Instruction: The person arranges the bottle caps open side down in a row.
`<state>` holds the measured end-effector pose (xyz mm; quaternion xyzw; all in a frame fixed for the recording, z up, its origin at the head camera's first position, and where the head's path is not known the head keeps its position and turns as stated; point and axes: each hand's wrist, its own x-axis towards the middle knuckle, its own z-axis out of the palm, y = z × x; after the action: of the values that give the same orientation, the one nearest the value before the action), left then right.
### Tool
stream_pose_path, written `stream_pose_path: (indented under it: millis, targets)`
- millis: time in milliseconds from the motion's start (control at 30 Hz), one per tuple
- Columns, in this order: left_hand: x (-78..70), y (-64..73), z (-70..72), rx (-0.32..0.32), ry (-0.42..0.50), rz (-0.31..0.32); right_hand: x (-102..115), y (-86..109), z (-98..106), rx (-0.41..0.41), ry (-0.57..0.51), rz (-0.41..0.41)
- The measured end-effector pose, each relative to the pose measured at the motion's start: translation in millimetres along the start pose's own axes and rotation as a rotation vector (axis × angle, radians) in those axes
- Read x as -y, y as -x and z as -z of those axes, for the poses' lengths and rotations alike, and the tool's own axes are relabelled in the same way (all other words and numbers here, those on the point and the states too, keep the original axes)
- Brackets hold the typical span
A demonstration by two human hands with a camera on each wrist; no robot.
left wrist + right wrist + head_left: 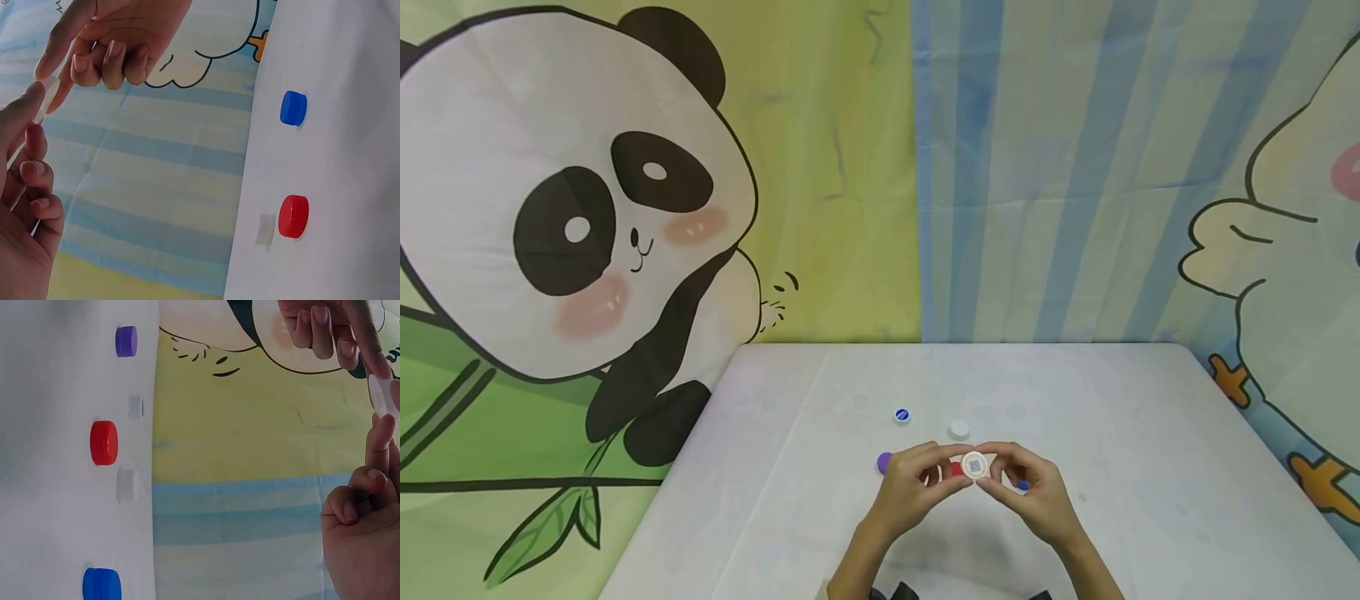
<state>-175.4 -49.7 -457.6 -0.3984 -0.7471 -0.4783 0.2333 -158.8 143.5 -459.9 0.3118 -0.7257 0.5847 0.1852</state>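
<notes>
A round white bottle cap (974, 465) is held up above the table between both hands, its face with a greyish square print turned toward the head camera. My left hand (912, 490) pinches its left side between thumb and forefinger. From the other side, the thumb and forefinger of my right hand (1036, 498) pinch it too. In the left wrist view the cap (47, 99) appears edge-on, and the remaining fingers of both hands are curled inward. Behind the hands, a red cap (957, 469) and a blue cap (1023, 485) on the table are partly covered.
On the white table (775, 517) lie a purple cap (884, 462), another white cap (958, 430) and a white-rimmed cap with a blue face (902, 415). Printed curtains, one with a panda (572, 200), hang around the table's back and sides.
</notes>
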Motion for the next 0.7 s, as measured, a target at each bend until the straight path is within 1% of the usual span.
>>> stream_pose_path:
  millis: [100, 133, 200, 300, 367, 433, 567, 633, 700]
  targets:
    - [4.9, 1.0, -3.4, 0.019, -0.026, 0.024, 10, -3.2, 2, -0.008, 0.022, -0.046]
    - [6.0, 0.4, -4.8, 0.025, -0.038, 0.032, 13, -4.5, 3, -0.013, 0.042, -0.074]
    - [7.8, -1.5, -8.0, 0.039, -0.053, 0.071, 17, -6.6, 6, -0.019, 0.085, -0.134]
    - [11.3, -7.2, -14.8, 0.051, -0.081, 0.111, 19, -9.2, 12, -0.024, 0.173, -0.189]
    - [14.4, -10.9, -20.1, 0.065, -0.122, 0.137, 15, -10.0, 15, -0.033, 0.229, -0.204]
    - [18.8, -15.0, -26.0, 0.083, -0.178, 0.154, 7, -9.8, 19, -0.048, 0.286, -0.210]
    - [29.1, -25.0, -38.3, 0.115, -0.306, 0.180, -22, -7.2, 27, -0.085, 0.376, -0.236]
    - [35.3, -30.4, -44.8, 0.121, -0.364, 0.183, -38, -6.1, 32, -0.090, 0.405, -0.253]
    - [42.0, -35.0, -51.8, 0.128, -0.403, 0.185, -50, -6.0, 37, -0.095, 0.411, -0.275]
